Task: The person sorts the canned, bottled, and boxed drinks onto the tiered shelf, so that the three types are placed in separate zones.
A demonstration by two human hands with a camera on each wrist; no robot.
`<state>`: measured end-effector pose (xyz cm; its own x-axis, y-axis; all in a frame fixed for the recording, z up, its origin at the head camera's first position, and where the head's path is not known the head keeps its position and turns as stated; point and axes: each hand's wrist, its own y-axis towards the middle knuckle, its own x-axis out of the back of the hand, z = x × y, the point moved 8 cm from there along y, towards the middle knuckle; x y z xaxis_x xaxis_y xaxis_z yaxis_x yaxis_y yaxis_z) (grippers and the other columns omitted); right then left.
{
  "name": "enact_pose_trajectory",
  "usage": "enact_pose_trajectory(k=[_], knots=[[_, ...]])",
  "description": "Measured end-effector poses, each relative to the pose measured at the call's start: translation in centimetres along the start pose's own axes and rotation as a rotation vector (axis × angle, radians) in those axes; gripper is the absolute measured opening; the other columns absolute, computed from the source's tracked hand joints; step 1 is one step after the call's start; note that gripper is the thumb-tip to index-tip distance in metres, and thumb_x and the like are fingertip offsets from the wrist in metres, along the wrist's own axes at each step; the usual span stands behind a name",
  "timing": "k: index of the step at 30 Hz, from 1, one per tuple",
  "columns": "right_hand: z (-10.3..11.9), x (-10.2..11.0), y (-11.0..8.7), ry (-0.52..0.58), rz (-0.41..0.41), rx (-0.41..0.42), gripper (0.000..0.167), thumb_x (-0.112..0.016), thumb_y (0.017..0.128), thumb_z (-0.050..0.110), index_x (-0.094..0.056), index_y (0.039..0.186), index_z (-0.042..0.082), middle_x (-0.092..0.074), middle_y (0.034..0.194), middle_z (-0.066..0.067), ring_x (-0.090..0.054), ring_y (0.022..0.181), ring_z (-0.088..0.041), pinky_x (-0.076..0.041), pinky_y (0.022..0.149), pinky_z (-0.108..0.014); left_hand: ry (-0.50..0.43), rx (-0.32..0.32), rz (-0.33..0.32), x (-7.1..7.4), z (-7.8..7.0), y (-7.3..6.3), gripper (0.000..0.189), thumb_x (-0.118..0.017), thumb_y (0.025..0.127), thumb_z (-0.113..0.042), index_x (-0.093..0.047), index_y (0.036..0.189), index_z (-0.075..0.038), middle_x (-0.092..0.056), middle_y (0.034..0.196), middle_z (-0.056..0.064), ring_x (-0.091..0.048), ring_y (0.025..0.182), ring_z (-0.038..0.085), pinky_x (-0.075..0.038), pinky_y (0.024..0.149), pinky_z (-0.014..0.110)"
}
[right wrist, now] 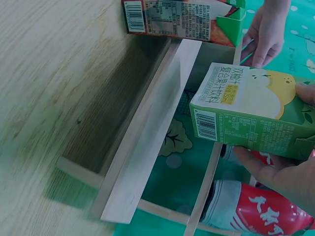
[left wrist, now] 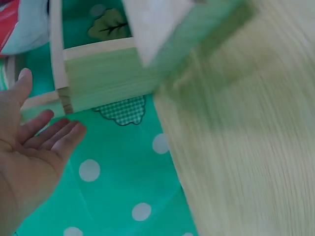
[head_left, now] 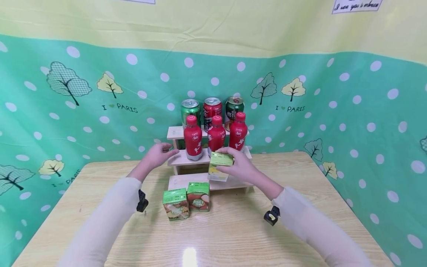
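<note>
My right hand (head_left: pixel 241 167) grips a green and yellow juice carton (head_left: pixel 221 159) between thumb and fingers, in front of the middle red bottle and over the lowest tier of a wooden stepped rack (head_left: pixel 176 181). In the right wrist view the carton (right wrist: pixel 246 105) lies tilted, with its barcode side showing. My left hand (head_left: pixel 158 155) is beside the left end of the middle tier, its fingers loosely spread and holding nothing. The left wrist view shows this hand (left wrist: pixel 37 152) palm visible, fingertips close to the rack's end.
Three red bottles (head_left: pixel 193 139) stand on the middle tier, and three cans (head_left: pixel 212 111) on the top one. Two green-topped cartons, one with a brown front (head_left: pixel 199 198) and one tan (head_left: pixel 176 207), stand on the table (head_left: pixel 233 230) before the rack. A patterned cloth (head_left: pixel 126 89) hangs behind.
</note>
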<state>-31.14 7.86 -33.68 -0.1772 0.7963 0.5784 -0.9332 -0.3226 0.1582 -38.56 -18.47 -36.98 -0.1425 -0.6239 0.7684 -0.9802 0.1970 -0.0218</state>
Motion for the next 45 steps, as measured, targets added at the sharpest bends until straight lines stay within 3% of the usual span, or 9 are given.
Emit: enact_pose_trajectory(k=[8,14,20,27,36,45], knots=[[0.6,-1.4,1.2,0.015,0.002,0.021,0.047,-0.075,0.080,0.020,-0.058,0.123,0.020,-0.058,0.125,0.000,-0.053,0.109,-0.019,-0.051,0.093,-0.036,0.161,-0.148,-0.031,-1.2,-0.7,-1.2,0.068,-0.064,0.085,-0.047,-0.052,0.129,0.002,-0.054,0.130,0.023,-0.049,0.122,0.039,-0.045,0.101,0.052],[0.9,-2.8,2.0,0.022,0.017,0.005,0.048,-0.075,0.080,0.022,-0.057,0.125,0.023,-0.056,0.129,0.002,-0.050,0.113,-0.018,-0.048,0.096,-0.038,0.218,-0.249,-0.084,-1.5,-1.1,-1.7,0.065,-0.070,0.080,-0.046,-0.058,0.123,0.002,-0.056,0.129,0.022,-0.049,0.123,0.038,-0.043,0.103,0.052],[0.8,-4.2,2.6,0.014,0.048,0.003,0.050,-0.074,0.081,0.022,-0.056,0.127,0.023,-0.054,0.132,0.002,-0.049,0.117,-0.017,-0.046,0.100,-0.038,0.206,-0.262,-0.102,-1.6,-0.8,-1.6,0.063,-0.073,0.077,-0.044,-0.060,0.122,-0.001,-0.058,0.126,0.019,-0.051,0.120,0.036,-0.044,0.102,0.051],[0.3,-5.6,3.4,0.044,0.086,-0.009,0.050,-0.073,0.082,0.021,-0.055,0.128,0.022,-0.052,0.134,0.002,-0.049,0.116,-0.018,-0.045,0.102,-0.039,0.203,-0.286,-0.073,-1.8,-0.8,-1.5,0.061,-0.072,0.080,-0.041,-0.058,0.125,-0.003,-0.053,0.133,0.021,-0.046,0.126,0.039,-0.040,0.105,0.053],[0.6,-6.6,3.7,0.018,0.173,-0.016,0.050,-0.072,0.083,0.024,-0.054,0.129,0.024,-0.051,0.134,0.000,-0.049,0.116,-0.019,-0.045,0.101,-0.041,0.222,-0.319,-0.047,-1.7,-0.9,-1.5,0.058,-0.070,0.082,-0.040,-0.059,0.125,-0.003,-0.058,0.128,0.019,-0.051,0.122,0.038,-0.044,0.101,0.052],[0.1,-7.0,4.0,0.040,0.154,-0.074,0.053,-0.072,0.083,0.028,-0.052,0.132,0.027,-0.050,0.136,0.002,-0.047,0.120,-0.018,-0.043,0.104,-0.044,0.228,-0.332,-0.038,-1.5,-1.2,-1.6,0.056,-0.069,0.083,-0.040,-0.060,0.124,-0.004,-0.059,0.127,0.018,-0.054,0.118,0.037,-0.047,0.099,0.051]])
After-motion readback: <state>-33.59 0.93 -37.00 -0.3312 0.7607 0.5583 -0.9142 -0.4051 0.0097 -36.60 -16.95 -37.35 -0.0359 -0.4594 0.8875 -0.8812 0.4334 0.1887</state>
